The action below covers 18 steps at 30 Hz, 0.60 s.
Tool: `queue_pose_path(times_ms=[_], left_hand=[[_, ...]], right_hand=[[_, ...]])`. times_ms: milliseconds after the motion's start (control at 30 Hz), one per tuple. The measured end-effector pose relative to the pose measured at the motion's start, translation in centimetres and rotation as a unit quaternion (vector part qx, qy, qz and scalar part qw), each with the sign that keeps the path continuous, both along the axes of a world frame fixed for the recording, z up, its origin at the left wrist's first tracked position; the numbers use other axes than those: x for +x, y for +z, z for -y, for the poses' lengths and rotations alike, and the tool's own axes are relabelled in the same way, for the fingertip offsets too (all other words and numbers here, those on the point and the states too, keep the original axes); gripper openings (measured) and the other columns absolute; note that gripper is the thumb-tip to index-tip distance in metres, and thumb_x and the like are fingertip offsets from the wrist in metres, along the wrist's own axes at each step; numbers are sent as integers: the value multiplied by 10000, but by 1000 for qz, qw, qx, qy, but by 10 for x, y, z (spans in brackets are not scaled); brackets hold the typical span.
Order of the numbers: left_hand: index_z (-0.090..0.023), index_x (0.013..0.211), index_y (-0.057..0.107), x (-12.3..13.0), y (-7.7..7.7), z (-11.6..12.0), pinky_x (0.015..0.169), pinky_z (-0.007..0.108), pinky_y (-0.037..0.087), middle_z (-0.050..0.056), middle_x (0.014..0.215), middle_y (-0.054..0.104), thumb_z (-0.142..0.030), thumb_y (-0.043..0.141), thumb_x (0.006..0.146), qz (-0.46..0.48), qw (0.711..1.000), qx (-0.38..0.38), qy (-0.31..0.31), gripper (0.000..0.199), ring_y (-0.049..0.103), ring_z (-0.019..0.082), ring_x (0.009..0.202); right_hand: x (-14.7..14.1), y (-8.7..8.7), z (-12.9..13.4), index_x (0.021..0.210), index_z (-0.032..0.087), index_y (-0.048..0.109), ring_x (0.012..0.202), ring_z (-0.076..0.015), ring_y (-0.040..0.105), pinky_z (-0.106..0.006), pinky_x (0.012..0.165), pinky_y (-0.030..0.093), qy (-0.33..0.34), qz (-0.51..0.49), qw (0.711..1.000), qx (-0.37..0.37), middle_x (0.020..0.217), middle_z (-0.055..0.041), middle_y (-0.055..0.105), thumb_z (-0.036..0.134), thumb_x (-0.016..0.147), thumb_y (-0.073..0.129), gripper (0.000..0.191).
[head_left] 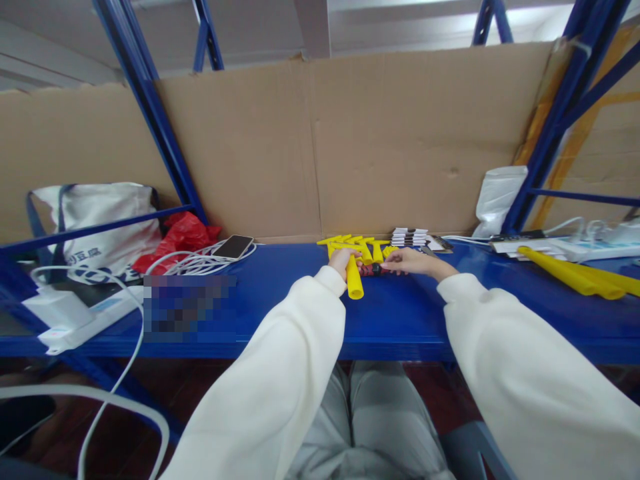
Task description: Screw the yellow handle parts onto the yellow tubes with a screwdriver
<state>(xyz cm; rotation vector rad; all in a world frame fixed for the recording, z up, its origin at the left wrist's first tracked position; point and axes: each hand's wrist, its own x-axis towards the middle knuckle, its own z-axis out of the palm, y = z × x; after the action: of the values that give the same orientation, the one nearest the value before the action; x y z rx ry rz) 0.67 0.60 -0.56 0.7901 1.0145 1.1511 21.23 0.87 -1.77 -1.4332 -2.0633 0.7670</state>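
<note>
My left hand [342,260] is closed around a yellow tube [355,283], whose open round end points toward me. To its right, my right hand [413,261] reaches in with fingers drawn together at a small red and black item [373,269] on the blue shelf. What exactly sits between those fingertips is too small to make out. Just behind both hands lies a group of yellow tubes [367,253], partly covered by the left hand. A stack of white folded pieces with black bands [409,237] stands behind the right hand.
Longer yellow tubes [575,275] lie at the right by a power strip [600,248]. To the left are a phone [234,247], coiled white cable, a red plastic bag [180,240], a cloth bag [105,223] and another power strip [95,323]. Cardboard [400,140] walls the back.
</note>
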Motion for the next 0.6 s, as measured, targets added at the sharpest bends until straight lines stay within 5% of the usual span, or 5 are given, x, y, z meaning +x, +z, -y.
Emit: queue_pose_path(times_ms=[333,600], left_hand=[[-204,1177,512,2,5,5,460,208,400,-36,700,592,-26,530,838,-24,998,-8,51,384,436,81,410],[-198,1224,451,3,2,-1,441,199,415,-56,704,576,7,559,823,-11,995,0,102,463,454,72,393]], right_hand=[[-1,0,0,743,174,729,580,-124,561,-242,553,440,26,-5,1000,-14,674,-11,679,563,678,843,410],[-6,4,8,759,170,649,555,-118,604,-213,522,439,-23,-91,993,-66,706,-42,713,367,852,768,247]])
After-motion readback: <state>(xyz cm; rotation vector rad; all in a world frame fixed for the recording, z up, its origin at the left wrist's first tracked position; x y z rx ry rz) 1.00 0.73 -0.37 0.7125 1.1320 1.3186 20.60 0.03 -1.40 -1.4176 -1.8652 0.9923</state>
